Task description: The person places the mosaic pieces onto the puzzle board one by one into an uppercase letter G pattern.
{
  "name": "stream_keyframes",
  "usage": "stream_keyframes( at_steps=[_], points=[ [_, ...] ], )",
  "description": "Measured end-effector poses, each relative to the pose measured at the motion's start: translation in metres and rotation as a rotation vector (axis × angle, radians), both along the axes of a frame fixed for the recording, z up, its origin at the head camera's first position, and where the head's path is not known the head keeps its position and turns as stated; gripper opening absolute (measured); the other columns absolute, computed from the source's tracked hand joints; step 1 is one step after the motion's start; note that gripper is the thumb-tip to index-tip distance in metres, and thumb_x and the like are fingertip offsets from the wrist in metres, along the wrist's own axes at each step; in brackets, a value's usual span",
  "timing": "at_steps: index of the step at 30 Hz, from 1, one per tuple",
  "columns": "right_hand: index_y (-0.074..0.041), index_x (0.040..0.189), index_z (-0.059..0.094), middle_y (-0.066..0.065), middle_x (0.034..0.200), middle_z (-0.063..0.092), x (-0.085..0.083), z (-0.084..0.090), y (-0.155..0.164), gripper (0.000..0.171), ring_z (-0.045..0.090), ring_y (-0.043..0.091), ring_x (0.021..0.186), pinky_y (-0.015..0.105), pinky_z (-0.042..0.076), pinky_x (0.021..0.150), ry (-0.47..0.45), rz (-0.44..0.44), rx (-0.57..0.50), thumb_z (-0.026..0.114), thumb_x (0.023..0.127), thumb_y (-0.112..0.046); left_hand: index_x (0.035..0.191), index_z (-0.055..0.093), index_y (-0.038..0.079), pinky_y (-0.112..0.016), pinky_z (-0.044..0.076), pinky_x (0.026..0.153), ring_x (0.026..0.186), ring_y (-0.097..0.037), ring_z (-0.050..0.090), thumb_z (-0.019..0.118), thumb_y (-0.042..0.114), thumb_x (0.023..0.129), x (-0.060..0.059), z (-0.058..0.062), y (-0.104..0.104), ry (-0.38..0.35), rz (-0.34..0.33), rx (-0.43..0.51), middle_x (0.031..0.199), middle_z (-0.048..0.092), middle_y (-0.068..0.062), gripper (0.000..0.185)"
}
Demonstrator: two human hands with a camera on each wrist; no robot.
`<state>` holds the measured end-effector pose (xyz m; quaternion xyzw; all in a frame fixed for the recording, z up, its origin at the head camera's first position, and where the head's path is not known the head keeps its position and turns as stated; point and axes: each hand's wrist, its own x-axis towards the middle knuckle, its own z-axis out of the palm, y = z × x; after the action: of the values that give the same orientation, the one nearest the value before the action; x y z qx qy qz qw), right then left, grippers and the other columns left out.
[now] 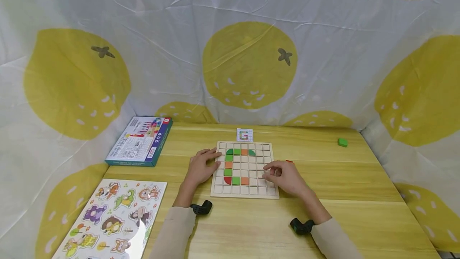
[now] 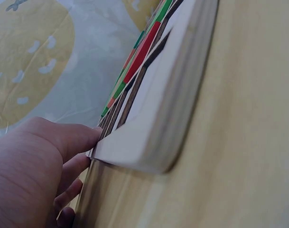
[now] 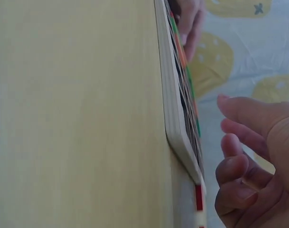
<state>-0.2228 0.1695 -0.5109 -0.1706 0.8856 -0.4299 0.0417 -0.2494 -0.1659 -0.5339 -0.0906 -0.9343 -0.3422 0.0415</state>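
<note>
Beige sleeves [image 1: 174, 231] front a relaxed left hand [image 1: 199, 168] on the wooden grid board [image 1: 238, 170] and an empty right hand [image 1: 286, 176], digits parted; laying tiles [image 1: 228, 158] appears underway, next requiring a pinch.

Left hand [image 1: 202, 167] palm-down; right hand [image 1: 288, 176] loosely curved.

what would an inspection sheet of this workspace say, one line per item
surface: wood-grain table, bare in front of the board
job's things: grid board with ten coloured pieces visible on it; pattern card beyond it; red piece off its right edge, partly hidden; green block farther right
clutter: box and animal puzzle, both at left
grips: left grip touches the board's left edge; right grip hovers by its right edge, nothing seen held
cables: nothing seen
surroundings: cloth with yellow fruit prints
</note>
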Motion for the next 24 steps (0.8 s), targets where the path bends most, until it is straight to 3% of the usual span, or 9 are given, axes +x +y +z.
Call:
stream_keyframes(
  at_steps=[11,17,24],
  points=[
    [-0.01,0.108,0.079,0.001,0.081,0.065,-0.019,-0.002,0.052,0.027,0.054,0.014,0.064,0.024,0.043,0.054,0.025,-0.117,0.039,0.083,0.087,-0.026,0.136,0.071,0.022,-0.058,0.028,0.114,0.147,-0.031,0.042,0.067,0.029,0.098,-0.001,-0.001,-0.001,0.006,0.006,0.016,0.155,0.055,0.0,0.039],
    [-0.011,0.111,0.078,0.002,0.086,0.067,-0.022,-0.007,0.075,0.031,0.056,0.018,0.074,0.024,0.047,0.06,-0.021,-0.153,0.08,0.084,0.086,-0.03,0.135,0.071,0.022,-0.059,0.029,0.114,0.146,-0.031,0.043,0.067,0.028,0.098,-0.001,-0.002,0.0,0.012,0.003,0.013,0.154,0.055,-0.001,0.038],
    [-0.01,0.12,0.075,0.003,0.09,0.062,-0.025,-0.011,0.091,0.038,0.053,0.019,0.079,0.026,0.045,0.068,0.012,-0.145,0.141,0.083,0.088,-0.03,0.136,0.071,0.022,-0.059,0.028,0.116,0.146,-0.03,0.042,0.067,0.026,0.098,-0.001,-0.002,0.0,0.01,0.006,0.015,0.154,0.055,0.0,0.038]
  ],
)
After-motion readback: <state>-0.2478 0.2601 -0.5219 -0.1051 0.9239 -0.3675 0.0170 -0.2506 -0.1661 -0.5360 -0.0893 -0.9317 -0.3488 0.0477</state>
